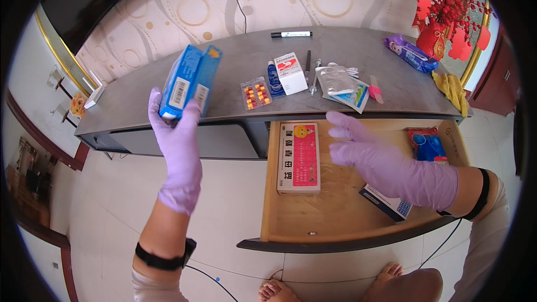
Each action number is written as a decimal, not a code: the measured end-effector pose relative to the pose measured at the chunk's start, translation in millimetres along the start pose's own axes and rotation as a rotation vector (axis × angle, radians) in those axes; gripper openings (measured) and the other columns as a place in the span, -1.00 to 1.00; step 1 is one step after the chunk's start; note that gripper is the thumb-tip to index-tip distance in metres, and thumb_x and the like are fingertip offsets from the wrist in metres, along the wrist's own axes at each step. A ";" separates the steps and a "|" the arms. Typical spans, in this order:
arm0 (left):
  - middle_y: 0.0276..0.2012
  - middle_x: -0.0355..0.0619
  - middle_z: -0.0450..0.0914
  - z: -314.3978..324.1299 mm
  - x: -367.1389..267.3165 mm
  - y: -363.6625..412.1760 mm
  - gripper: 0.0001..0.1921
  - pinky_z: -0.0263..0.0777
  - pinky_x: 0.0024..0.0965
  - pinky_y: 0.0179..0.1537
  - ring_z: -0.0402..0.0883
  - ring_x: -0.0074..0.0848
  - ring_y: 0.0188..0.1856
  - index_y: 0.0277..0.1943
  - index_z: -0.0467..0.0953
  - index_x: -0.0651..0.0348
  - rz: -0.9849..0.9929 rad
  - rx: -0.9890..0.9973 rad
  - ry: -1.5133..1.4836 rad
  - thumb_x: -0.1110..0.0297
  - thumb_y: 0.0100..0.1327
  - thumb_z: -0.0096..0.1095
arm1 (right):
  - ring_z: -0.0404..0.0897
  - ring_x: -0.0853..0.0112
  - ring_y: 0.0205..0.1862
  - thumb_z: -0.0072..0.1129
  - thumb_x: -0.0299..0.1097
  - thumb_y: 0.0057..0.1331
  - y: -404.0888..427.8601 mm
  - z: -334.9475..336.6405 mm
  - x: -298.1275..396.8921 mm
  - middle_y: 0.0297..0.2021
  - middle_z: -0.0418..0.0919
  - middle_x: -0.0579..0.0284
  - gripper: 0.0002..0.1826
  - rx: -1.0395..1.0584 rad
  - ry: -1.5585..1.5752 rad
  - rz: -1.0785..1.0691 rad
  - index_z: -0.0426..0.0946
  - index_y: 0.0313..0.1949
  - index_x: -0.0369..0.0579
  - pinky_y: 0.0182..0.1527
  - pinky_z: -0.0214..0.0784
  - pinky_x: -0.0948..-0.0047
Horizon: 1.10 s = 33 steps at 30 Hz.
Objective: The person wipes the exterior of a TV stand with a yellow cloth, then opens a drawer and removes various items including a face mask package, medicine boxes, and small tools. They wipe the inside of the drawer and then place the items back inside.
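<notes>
My left hand (182, 147), in a purple glove, grips what look like two blue cartons (181, 86) side by side, held tilted above the left part of the grey cabinet top (138, 79). Each carton bears a barcode. My right hand (381, 159), also gloved, hovers over the pulled-out wooden drawer (335, 218) with its fingers apart and nothing in them. Inside the drawer, a white and pink medicine box (298, 159) lies at the left. A blue and white box (388, 203) is partly hidden under my right hand, and a blue packet (428, 144) lies at the back right.
A capsule blister pack (256, 93), blue tube (275, 82), white medicine box (290, 73), pen (308, 65), foil pouch (336, 79) and pink-and-clear item (375, 91) lie mid-top. A marker (291, 34) is behind; purple wipes pack (410, 53), yellow cloth (451, 92) and red vase (431, 37) stand right.
</notes>
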<state>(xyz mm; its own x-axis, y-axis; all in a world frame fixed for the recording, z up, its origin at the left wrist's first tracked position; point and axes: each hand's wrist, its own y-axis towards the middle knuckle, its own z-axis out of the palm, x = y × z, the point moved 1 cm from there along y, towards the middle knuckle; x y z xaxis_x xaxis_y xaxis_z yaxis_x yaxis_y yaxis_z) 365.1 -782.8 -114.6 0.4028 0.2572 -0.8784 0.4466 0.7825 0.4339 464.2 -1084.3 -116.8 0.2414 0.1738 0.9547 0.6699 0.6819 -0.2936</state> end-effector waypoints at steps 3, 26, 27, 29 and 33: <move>0.34 0.02 0.29 19.9 -30.1 -50.8 -0.11 0.35 -0.27 0.31 0.36 -0.36 0.34 0.47 0.10 0.18 0.232 0.185 0.050 0.46 0.13 0.51 | 0.30 0.28 0.35 0.24 -0.25 0.36 -7.7 4.6 17.3 0.37 0.21 0.07 -0.16 0.124 0.269 -0.025 0.01 0.54 0.10 0.37 0.21 0.19; 0.42 0.39 0.12 3.2 -43.1 -176.4 0.06 0.11 -0.07 0.41 0.18 0.19 0.44 0.53 -0.23 0.46 0.131 0.988 0.842 0.38 0.14 0.39 | 0.43 0.31 0.28 0.12 -0.13 0.50 55.1 22.5 -66.7 0.26 0.46 0.07 -0.36 -0.128 0.181 0.340 0.17 0.40 -0.22 0.37 0.23 0.26; 0.42 0.38 0.13 4.4 -44.4 -177.4 0.06 0.10 -0.07 0.41 0.18 0.19 0.43 0.53 -0.22 0.46 0.124 0.997 0.866 0.38 0.14 0.39 | 0.43 0.28 0.26 0.09 -0.12 0.50 55.8 25.0 -68.2 0.22 0.48 0.03 -0.40 -0.079 0.158 0.301 0.20 0.36 -0.22 0.34 0.23 0.26; 0.41 0.34 0.16 7.2 -47.0 -179.3 0.05 0.10 -0.07 0.41 0.20 0.17 0.42 0.53 -0.20 0.45 0.095 1.006 0.876 0.37 0.13 0.39 | 0.45 0.23 0.22 0.04 -0.10 0.50 57.7 28.6 -69.4 0.15 0.50 -0.05 -0.46 -0.031 0.103 0.297 0.27 0.27 -0.24 0.29 0.23 0.25; 0.46 0.35 0.07 10.1 -47.2 -176.9 0.06 -0.01 -0.06 0.46 0.08 0.20 0.48 0.54 -0.20 0.46 0.118 1.027 0.893 0.35 0.14 0.39 | 0.46 0.24 0.20 0.09 -0.26 0.44 62.5 31.3 -57.1 0.10 0.52 -0.04 -0.56 -0.072 0.169 0.239 0.31 0.21 -0.21 0.26 0.25 0.24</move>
<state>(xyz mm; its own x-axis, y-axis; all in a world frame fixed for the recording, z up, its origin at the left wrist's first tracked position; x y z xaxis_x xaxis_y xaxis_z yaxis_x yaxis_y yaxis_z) 275.2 -939.1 -147.9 0.0058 0.8744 -0.4851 0.9906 0.0614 0.1224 470.2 -1029.4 -188.2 0.5077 0.1981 0.8385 0.6270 0.5826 -0.5172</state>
